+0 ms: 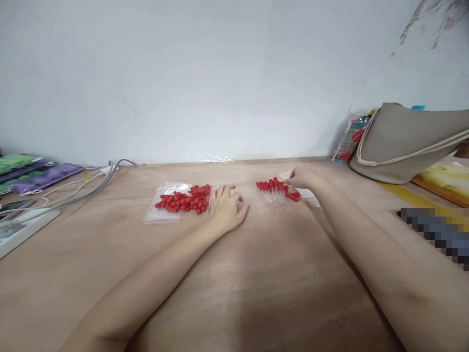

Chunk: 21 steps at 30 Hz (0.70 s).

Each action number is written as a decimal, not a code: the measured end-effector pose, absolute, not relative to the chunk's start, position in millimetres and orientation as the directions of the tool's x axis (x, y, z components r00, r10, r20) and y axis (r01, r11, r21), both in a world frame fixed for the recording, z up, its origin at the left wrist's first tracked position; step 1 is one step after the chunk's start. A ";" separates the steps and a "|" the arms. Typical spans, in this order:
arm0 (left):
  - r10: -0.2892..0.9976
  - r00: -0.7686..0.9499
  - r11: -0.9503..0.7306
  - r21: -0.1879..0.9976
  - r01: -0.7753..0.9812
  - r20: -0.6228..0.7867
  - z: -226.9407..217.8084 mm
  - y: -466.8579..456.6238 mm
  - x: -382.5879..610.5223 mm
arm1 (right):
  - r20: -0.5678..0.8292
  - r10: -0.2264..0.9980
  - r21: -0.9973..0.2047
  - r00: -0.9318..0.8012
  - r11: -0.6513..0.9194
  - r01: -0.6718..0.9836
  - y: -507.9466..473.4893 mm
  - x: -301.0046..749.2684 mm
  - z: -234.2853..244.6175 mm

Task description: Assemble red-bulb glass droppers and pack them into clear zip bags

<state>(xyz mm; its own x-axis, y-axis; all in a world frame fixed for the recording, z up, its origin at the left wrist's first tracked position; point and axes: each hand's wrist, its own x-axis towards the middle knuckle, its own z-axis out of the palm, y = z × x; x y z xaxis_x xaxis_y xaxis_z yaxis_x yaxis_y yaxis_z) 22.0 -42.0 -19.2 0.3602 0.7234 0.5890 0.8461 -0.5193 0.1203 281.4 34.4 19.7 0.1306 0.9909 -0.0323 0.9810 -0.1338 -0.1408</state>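
My left hand [227, 208] lies over thin clear tubes [258, 201], its fingers spread. Left of it, a heap of red rubber bulbs [183, 202] rests partly on flat clear plastic bags [152, 214]. Right of the bare tubes is a row of droppers [273, 190], clear tubes with red bulbs on their far ends. My right hand [301, 177] is just beyond the row's right end, fingers pinched together. Whatever they hold, if anything, is too small to make out. Beneath it lie more red bulbs [293, 196] and a pale sheet or bag [311, 196].
Cables [88, 188] and a white power strip [32, 227] lie at the left, near green and purple packages [40, 173]. At the right stand a grey-beige bag [406, 139], a colourful packet [350, 139] and a yellow package [445, 181]. A white wall [234, 78] rises behind the wooden table [278, 274].
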 end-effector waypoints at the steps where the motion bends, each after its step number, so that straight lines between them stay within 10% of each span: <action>1: 0.744 0.330 -0.483 0.126 0.866 0.581 -17.2 -36.9 29.0 | -0.049 0.989 -0.138 0.140 -0.146 0.980 33.8 280.6 16.4; 16: 0.931 0.209 -0.203 -0.050 0.978 0.299 -5.6 -13.2 79.4 | -0.103 0.976 -0.145 0.191 -0.205 0.968 36.8 269.2 5.0; 21: 0.961 0.174 -0.189 0.050 0.981 0.213 -0.4 -8.2 83.5 | -0.168 0.951 -0.269 0.260 -0.298 0.916 37.7 267.1 5.0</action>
